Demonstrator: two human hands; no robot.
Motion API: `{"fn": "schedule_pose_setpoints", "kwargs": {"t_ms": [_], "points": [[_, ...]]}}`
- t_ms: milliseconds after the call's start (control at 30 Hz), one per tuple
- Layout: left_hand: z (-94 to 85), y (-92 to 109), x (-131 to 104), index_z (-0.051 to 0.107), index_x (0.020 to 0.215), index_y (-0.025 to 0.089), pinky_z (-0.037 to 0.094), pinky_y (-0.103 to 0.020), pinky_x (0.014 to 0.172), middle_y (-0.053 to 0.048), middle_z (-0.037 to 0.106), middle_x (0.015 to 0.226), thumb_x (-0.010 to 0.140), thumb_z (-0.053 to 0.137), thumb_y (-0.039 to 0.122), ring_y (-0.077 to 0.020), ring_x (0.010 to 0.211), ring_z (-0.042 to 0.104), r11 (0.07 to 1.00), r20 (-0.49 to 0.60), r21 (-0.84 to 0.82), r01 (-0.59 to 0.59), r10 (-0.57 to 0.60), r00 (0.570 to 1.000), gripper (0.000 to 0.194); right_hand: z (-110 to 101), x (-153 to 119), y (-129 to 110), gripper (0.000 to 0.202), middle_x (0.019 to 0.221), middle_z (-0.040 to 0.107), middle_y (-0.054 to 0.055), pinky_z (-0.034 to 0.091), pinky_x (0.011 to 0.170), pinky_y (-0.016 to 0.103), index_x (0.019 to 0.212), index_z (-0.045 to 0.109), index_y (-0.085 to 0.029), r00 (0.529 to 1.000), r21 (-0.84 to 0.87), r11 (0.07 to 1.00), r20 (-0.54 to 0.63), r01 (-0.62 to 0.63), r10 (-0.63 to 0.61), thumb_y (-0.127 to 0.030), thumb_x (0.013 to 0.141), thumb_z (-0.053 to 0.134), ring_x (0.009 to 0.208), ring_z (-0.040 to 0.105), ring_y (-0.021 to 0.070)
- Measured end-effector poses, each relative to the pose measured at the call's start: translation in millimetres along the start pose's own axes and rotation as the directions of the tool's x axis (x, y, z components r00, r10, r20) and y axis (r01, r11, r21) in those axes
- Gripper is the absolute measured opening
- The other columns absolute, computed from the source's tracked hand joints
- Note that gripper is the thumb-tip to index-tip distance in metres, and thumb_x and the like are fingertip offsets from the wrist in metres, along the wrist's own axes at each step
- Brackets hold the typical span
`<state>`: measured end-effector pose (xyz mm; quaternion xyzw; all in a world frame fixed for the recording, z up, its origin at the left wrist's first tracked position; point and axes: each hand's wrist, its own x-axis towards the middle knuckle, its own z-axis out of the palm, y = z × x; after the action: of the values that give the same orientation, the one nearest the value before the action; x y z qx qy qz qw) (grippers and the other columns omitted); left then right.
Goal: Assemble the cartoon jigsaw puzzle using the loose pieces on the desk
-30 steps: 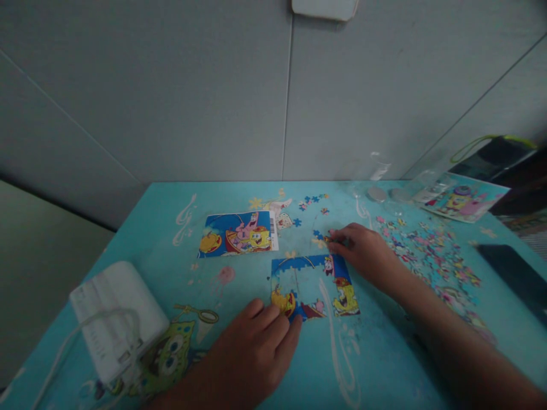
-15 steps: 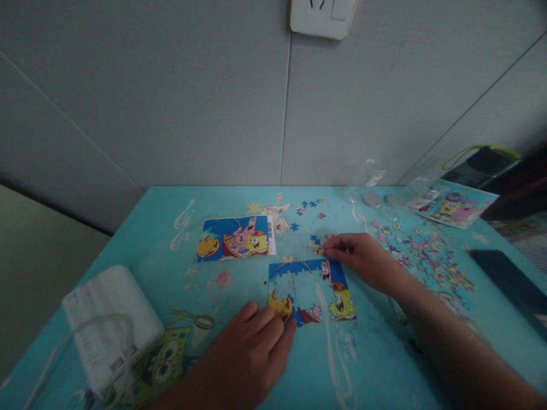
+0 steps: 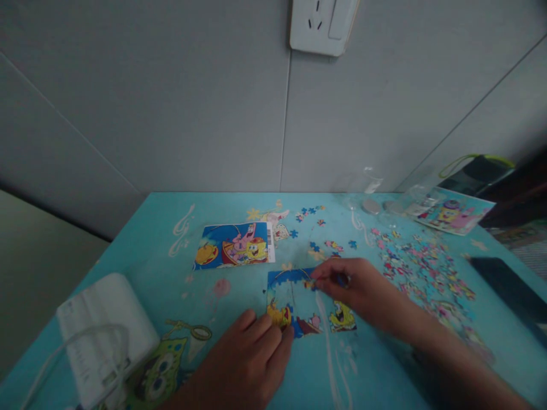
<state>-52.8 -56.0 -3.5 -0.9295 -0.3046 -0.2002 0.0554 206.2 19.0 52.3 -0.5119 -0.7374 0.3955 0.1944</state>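
A partly joined jigsaw puzzle (image 3: 280, 278) lies flat on the table, a frame of pieces around a bare middle. My left hand (image 3: 256, 356) rests at its lower left, fingers curled and tips against the yellow and blue edge pieces. Over the upper right part, my right hand (image 3: 352, 285) pinches a small puzzle piece (image 3: 309, 283) between thumb and fingertips, close to the top row. That hand hides part of the puzzle's right side. Behind the puzzle lies the picture card (image 3: 233, 246), showing the same cartoon scene. Loose blue pieces (image 3: 315, 247) lie beyond my right hand.
Many loose pieces (image 3: 421, 259) spread over the right of the table, beside a dark flat object (image 3: 504, 282). Clear jars (image 3: 371, 181) and a second picture card (image 3: 457, 212) stand or lie at the back right. A white box with a cable (image 3: 106, 330) sits at left.
My right hand has moved from the loose pieces toward me and left, over the puzzle's top edge, with a piece in its fingers. My left hand stays at the lower left.
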Motion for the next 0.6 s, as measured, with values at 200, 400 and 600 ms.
{"fn": "schedule_pose_setpoints", "kwargs": {"t_ms": [200, 400, 600], "points": [[-4.6, -4, 0, 0.065, 0.115, 0.015, 0.044, -0.038, 0.080, -0.004, 0.066, 0.091, 0.098, 0.047, 0.011, -0.0202, 0.086, 0.060, 0.999, -0.019, 0.050, 0.007, -0.006, 1.000, 0.025, 30, -16, -17, 0.019, 0.083, 0.077, -0.002, 0.052, 0.069, 0.023, 0.090, 0.077, -0.023, 0.991, 0.094, 0.995, 0.121, 0.044, -0.055, -0.013, 0.091, 0.062, 0.072, 0.069, 0.0114], [-2.6, -13, 0, 0.063, 0.122, 0.017, 0.046, -0.035, 0.079, -0.004, 0.066, 0.091, 0.097, 0.043, 0.009, -0.0193, 0.084, 0.060, 0.998, -0.018, 0.053, 0.020, -0.019, 1.000, 0.032, 33, -11, -9, 0.019, 0.087, 0.076, 0.000, 0.051, 0.072, 0.023, 0.094, 0.078, -0.022, 0.996, 0.034, 0.997, 0.048, 0.069, -0.071, -0.011, 0.089, 0.064, 0.076, 0.068, 0.0125], [-5.4, -21, 1, 0.064, 0.117, 0.018, 0.046, -0.034, 0.080, -0.004, 0.065, 0.088, 0.097, 0.038, 0.007, -0.0180, 0.081, 0.058, 0.994, -0.047, 0.093, 0.064, -0.060, 0.997, 0.035, 34, -12, -10, 0.020, 0.090, 0.076, 0.001, 0.053, 0.077, 0.024, 0.097, 0.078, -0.022, 0.992, 0.025, 0.994, 0.067, 0.110, -0.111, -0.011, 0.090, 0.064, 0.081, 0.069, 0.0141]]}}
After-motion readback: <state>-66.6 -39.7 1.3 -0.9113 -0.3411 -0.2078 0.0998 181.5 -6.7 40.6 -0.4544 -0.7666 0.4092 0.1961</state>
